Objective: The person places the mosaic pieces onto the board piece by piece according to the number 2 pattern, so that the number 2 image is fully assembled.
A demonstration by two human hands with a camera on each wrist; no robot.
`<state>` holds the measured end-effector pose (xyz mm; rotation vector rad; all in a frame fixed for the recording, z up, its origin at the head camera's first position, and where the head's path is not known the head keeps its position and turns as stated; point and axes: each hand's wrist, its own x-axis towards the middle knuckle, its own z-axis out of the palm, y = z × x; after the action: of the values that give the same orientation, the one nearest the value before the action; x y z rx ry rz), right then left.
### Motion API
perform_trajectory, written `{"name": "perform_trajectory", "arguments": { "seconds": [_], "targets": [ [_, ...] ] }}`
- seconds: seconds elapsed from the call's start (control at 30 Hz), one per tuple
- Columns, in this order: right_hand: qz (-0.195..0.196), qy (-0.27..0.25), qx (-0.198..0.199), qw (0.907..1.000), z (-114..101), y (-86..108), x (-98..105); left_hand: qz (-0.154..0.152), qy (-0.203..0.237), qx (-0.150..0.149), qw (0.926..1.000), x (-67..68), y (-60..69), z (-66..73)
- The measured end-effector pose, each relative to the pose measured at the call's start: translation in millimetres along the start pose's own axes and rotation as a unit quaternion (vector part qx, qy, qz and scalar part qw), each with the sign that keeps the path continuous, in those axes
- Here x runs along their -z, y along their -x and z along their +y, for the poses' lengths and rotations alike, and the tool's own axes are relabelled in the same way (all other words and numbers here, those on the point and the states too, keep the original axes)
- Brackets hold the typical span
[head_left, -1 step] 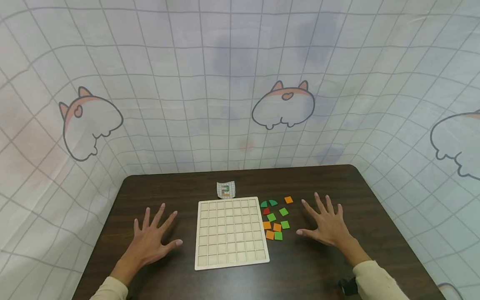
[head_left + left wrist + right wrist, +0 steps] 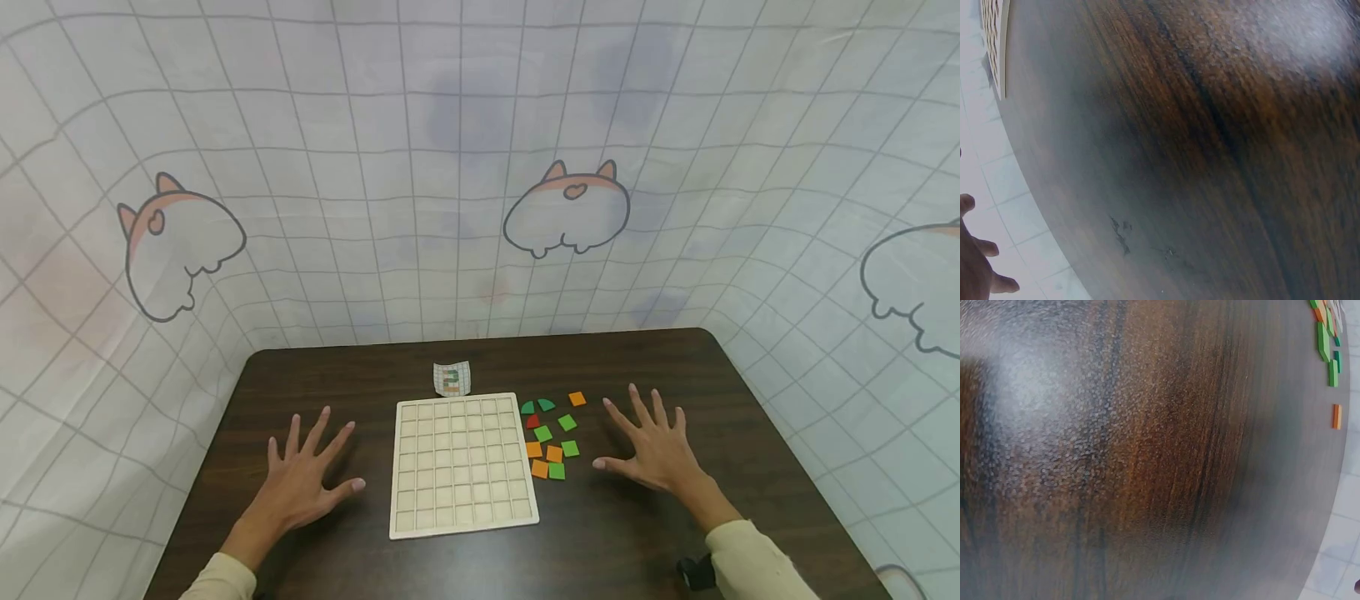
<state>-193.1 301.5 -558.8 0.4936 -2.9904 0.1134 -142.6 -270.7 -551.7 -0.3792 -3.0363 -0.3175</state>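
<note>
A cream square board (image 2: 463, 465) divided into a grid of cells lies on the dark table. Beside its right edge are several flat pieces: orange squares (image 2: 577, 399), green squares (image 2: 567, 422), two dark green rounded pieces (image 2: 546, 405) and a red one (image 2: 532, 422). To the board's left, the left hand (image 2: 300, 483) is spread with fingers apart, holding nothing. The right hand (image 2: 660, 450), also spread and holding nothing, is to the right of the pieces. In the left wrist view, part of the left hand (image 2: 979, 262) shows at the lower left edge.
A small paper (image 2: 452, 379) with a coloured grid pattern lies just behind the board. White grid-patterned cloth (image 2: 450, 208) with cartoon drawings surrounds the back and sides of the dark wooden table (image 2: 360, 367). A dark object (image 2: 696, 573) is by the right sleeve.
</note>
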Motion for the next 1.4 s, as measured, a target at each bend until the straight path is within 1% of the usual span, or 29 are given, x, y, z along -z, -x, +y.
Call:
{"name": "perform_trajectory", "arguments": {
  "seconds": [0.27, 0.57, 0.7, 0.83, 1.03, 1.17, 1.27, 1.4],
  "targets": [
    [-0.003, 0.001, -0.004, 1.0, 2, 0.1, 0, -0.005, 0.001, -0.001, 1.0, -0.1, 1.1, 0.1],
    [0.009, 0.003, -0.002, 1.0, 2, -0.7, -1, 0.001, 0.001, -0.011, 0.9999, -4.4, 1.6, 0.2],
    [0.021, 0.002, 0.0, 0.9998, 0, -0.4, 0, 0.015, -0.001, -0.022, 0.9996, -7.6, 2.3, 2.1],
    [0.031, -0.003, 0.001, 0.9995, -3, -0.8, 0, 0.026, 0.001, -0.033, 0.9991, -11.0, 2.0, 7.7],
    [0.023, -0.023, -0.004, 0.9995, -9, -2.1, -1, 0.014, 0.014, -0.033, 0.9993, -17.6, 2.2, 20.2],
    [0.023, -0.034, -0.006, 0.9991, -13, -3.6, -2, 0.013, 0.027, -0.046, 0.9985, -23.0, 3.5, 26.3],
    [0.019, -0.042, -0.01, 0.9989, -17, -5.6, -3, -0.003, 0.04, -0.053, 0.9978, -27.8, 4.1, 29.9],
    [0.01, -0.056, -0.014, 0.9983, -24, -9.3, -5, -0.025, 0.05, -0.051, 0.9971, -33.9, 4.2, 35.7]
  ]
}}
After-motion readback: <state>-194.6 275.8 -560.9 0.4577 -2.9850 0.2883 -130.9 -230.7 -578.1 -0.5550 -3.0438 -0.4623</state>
